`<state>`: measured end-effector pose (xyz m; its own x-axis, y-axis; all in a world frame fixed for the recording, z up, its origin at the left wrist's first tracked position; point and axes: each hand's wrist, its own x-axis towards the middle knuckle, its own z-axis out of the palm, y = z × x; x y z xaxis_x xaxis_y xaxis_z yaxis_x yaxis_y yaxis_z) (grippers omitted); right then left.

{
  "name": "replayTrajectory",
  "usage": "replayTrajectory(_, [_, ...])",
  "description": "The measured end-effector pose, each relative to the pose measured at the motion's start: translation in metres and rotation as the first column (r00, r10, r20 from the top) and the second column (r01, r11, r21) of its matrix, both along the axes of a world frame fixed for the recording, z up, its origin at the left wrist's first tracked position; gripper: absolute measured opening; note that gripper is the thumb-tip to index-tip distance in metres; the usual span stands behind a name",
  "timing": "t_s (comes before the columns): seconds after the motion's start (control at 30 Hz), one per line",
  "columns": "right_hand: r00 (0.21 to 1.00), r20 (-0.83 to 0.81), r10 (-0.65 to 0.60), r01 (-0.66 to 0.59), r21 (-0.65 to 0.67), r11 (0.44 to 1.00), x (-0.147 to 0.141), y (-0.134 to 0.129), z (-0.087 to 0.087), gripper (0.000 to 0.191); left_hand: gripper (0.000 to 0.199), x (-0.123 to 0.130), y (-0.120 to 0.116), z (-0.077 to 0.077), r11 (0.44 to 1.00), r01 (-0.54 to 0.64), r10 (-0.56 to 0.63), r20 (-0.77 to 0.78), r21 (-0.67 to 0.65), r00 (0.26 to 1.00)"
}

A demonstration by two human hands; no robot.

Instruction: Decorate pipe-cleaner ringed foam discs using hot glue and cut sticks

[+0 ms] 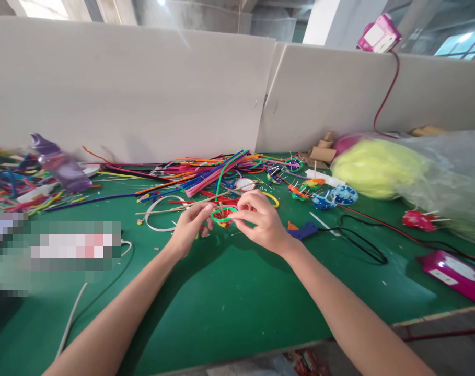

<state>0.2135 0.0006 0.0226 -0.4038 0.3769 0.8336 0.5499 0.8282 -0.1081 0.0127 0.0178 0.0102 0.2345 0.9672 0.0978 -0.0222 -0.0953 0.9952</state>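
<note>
Between my hands is a small red piece with a green pipe cleaner (218, 184) curled round its rim, its free end standing up. My left hand (190, 227) has thumb and forefinger pinched at the left side of the green loop. From the right, my right hand (261, 220) pinches the loop's other side with its fingertips, the other fingers curled in. A thin wooden stick (164, 210) lies behind my left hand. The blue glue gun (306, 230) rests on the table just right of my right wrist.
Loose pipe cleaners (206, 175) heap along the back of the green table (237, 308). A purple bottle (62, 164) leans at left. Small blue decorated pieces (325, 201) and a plastic bag (452, 167) lie right. A black cable (368, 249) and a magenta device (454, 271) sit nearer.
</note>
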Motion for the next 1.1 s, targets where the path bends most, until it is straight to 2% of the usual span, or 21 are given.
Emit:
replayTrajectory(0.1, [0.996,0.088,-0.026,0.019,0.088,0.996,-0.001,-0.002,-0.003,0.016,0.036,0.0,-0.001,0.003,0.999,-0.007,0.006,-0.049,-0.032,0.999])
replayTrajectory(0.23, [0.984,0.174,-0.032,0.015,0.098,0.995,-0.002,-0.003,-0.004,0.017,0.036,0.001,-0.001,0.004,0.998,-0.017,0.011,-0.094,-0.061,0.996])
replayTrajectory(0.33, [0.986,0.167,0.016,-0.012,-0.026,1.0,-0.003,-0.003,-0.004,0.017,0.029,0.002,0.0,0.003,0.997,-0.077,0.074,-0.105,-0.03,0.992])
replayTrajectory(0.43, [0.999,0.049,0.012,-0.001,-0.212,0.977,-0.005,-0.002,-0.005,0.018,0.026,0.002,-0.001,0.002,0.987,-0.14,0.151,-0.177,0.076,0.973])
replayTrajectory(0.5, [0.999,-0.033,-0.017,0.007,-0.297,0.955,-0.006,-0.003,-0.005,0.021,0.026,0.002,-0.002,0.001,0.979,-0.138,0.17,-0.231,0.149,0.958])
replayTrajectory(0.57, [0.997,-0.077,-0.024,-0.002,-0.329,0.944,-0.008,-0.003,-0.006,0.019,0.027,0.002,-0.003,-0.001,0.975,-0.106,0.158,-0.271,0.195,0.95])
replayTrajectory(0.67, [0.997,-0.073,-0.006,-0.017,-0.308,0.951,-0.01,-0.003,-0.006,0.008,0.027,0.002,-0.004,-0.003,0.969,-0.07,0.147,-0.322,0.238,0.935])
replayTrajectory(0.77, [0.999,-0.052,0.002,-0.017,-0.285,0.958,-0.01,-0.003,-0.006,0.014,0.027,0.002,-0.004,-0.003,0.961,-0.066,0.162,-0.352,0.27,0.922])
replayTrajectory(1.1, [0.999,-0.023,-0.03,0.024,-0.227,0.974,-0.011,-0.002,-0.008,0.016,0.028,0.002,-0.004,-0.005,0.955,-0.063,0.174,-0.374,0.289,0.911])
